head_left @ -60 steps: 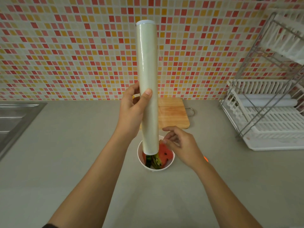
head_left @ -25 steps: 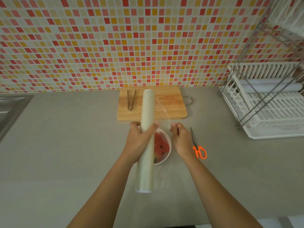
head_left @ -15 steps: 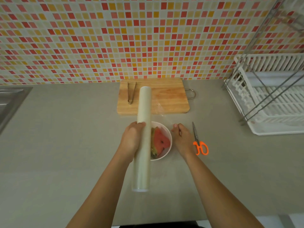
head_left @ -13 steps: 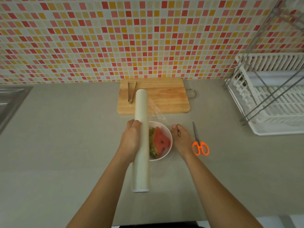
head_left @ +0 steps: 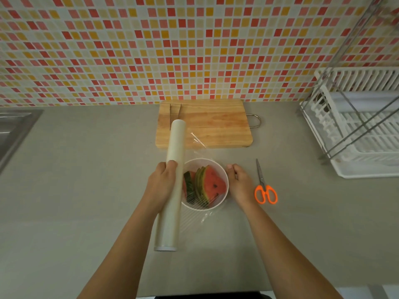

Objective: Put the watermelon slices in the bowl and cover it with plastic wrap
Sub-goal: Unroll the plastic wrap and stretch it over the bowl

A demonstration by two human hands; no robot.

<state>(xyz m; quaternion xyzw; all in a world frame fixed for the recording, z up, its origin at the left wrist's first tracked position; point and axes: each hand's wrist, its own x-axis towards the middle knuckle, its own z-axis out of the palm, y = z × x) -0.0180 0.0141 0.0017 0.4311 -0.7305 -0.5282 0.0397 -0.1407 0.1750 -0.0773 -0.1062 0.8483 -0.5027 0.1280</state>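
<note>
A white bowl (head_left: 224, 195) sits on the grey counter with several watermelon slices (head_left: 210, 186) standing in it. My left hand (head_left: 160, 185) is shut on a long roll of plastic wrap (head_left: 172, 186), held lengthwise just left of the bowl. A clear sheet of wrap (head_left: 199, 141) stretches from the roll across the top of the bowl. My right hand (head_left: 239, 184) rests against the bowl's right side, fingers closed on the free edge of the sheet.
A wooden cutting board (head_left: 205, 124) with metal tongs (head_left: 174, 113) lies behind the bowl. Orange-handled scissors (head_left: 264, 186) lie right of my right hand. A white dish rack (head_left: 356, 130) stands at the right, a steel sink (head_left: 15, 130) at the left edge.
The roll came down from upright to lying along the counter. My left hand has drawn it leftward past the bowl, and the sheet now spans the bowl's top while my right hand holds its edge.
</note>
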